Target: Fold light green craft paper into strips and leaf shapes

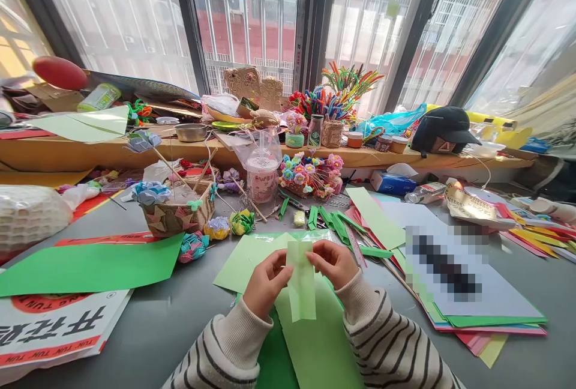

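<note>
A small light green paper strip (pixel 301 293) with a crease down its length hangs between my hands. My left hand (pixel 266 278) pinches its left edge between thumb and fingers. At the upper right corner, my right hand (pixel 333 262) grips the same strip with thumb and forefinger. Below them lies a larger light green sheet (pixel 326 341), partly over a dark green sheet (pixel 274 356). Another light green sheet (pixel 234 266) rests on the table behind my left hand.
A basket (pixel 180 218) with paper flowers stands at the left, beside a lidded plastic cup (pixel 261 179). Folded green strips (pixel 339 227) and a ruler (pixel 356 248) lie behind my right hand. Stacked coloured paper (pixel 495 320) is at the right, a bright green sheet (pixel 94 266) at the left.
</note>
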